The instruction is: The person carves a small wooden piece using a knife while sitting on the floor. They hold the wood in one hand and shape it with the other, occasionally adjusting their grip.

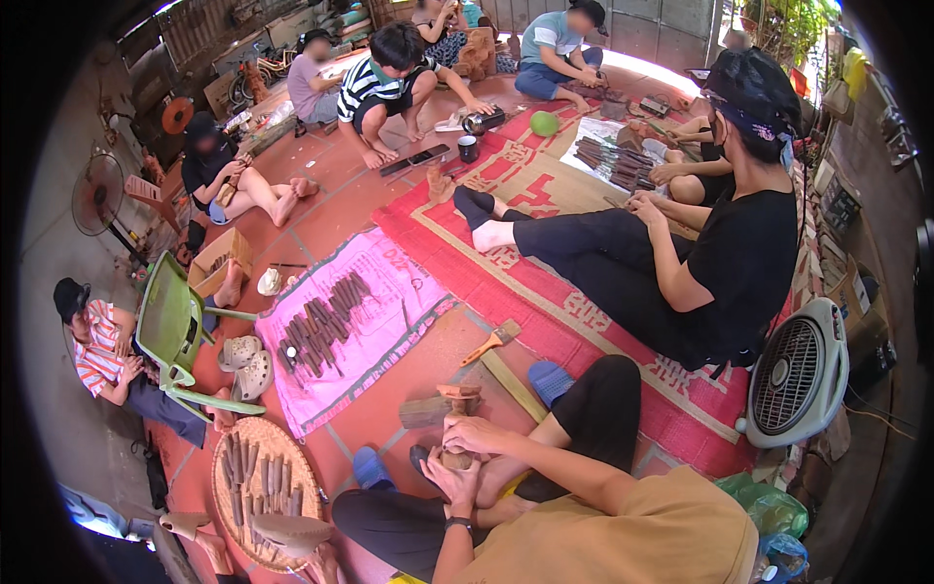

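My left hand (455,479), with a dark band on its wrist, is closed round a small brown piece of wood (457,458) above my crossed legs. Against the upper side of that piece, my right hand (474,435) is closed, its fingertips pressed together. Whether a tool sits in my right fingers, I cannot make out. Just beyond my hands lie a grey-brown wooden block (428,411) and a reddish-brown wood piece (459,391). A long wooden bar (514,383) slants beside them, and a flat brush (493,342) with an orange handle lies past it.
Left of me, a round woven tray (313,465) holds several dark sticks; more lie on a pink sheet (292,414). A green chair (167,321) stands at the left. Red mats (584,316), a box fan (796,375) and a person in black (744,234) are at the right. Several others sit further back.
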### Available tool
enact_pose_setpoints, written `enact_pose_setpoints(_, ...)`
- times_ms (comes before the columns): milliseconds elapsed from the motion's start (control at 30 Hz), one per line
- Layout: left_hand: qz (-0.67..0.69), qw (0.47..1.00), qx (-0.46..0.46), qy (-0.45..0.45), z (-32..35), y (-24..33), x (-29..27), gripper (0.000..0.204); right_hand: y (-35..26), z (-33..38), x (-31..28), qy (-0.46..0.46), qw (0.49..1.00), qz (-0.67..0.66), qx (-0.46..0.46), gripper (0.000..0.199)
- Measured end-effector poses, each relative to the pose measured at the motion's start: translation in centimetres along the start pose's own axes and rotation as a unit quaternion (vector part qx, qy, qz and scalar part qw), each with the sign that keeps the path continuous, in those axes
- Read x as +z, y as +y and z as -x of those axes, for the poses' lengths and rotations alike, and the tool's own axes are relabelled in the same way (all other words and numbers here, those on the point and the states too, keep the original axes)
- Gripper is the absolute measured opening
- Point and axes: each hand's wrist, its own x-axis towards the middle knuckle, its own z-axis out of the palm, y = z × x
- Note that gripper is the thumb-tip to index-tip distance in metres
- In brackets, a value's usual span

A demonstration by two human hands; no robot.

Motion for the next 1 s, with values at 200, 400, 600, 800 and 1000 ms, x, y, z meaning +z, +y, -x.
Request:
enact_pose_setpoints(200, 0.004, 1.0, -0.005, -0.002, 0.0, -0.3, 0.2, 0.087, -0.5, -0.2, -0.9, -0.048, 0.998, -0.03, 0.02, 0.017)
enact_pose_setpoints(400, 0.004, 1.0, 0.004, -0.01, -0.1, -0.4, 0.1, 0.087, -0.1, -0.6, -0.4, -0.069, 0.996, 0.054, 0.015, 0.013)
enact_pose_setpoints(600, 0.008, 1.0, -0.009, -0.006, -0.1, -0.1, 0.0, 0.086, 0.3, -0.5, -0.2, -0.06, 0.997, 0.051, 0.014, 0.013)
enact_pose_setpoints(800, 0.003, 1.0, -0.002, 0.005, 0.0, -0.3, 0.1, 0.086, 0.1, -0.4, 0.0, -0.04, 0.997, 0.063, 0.016, 0.014)
enact_pose_setpoints(1000, 0.013, 1.0, -0.009, -0.003, 0.1, -0.1, -0.1, 0.086, 0.0, -0.5, -0.1, -0.052, 0.996, 0.069, 0.02, 0.014)
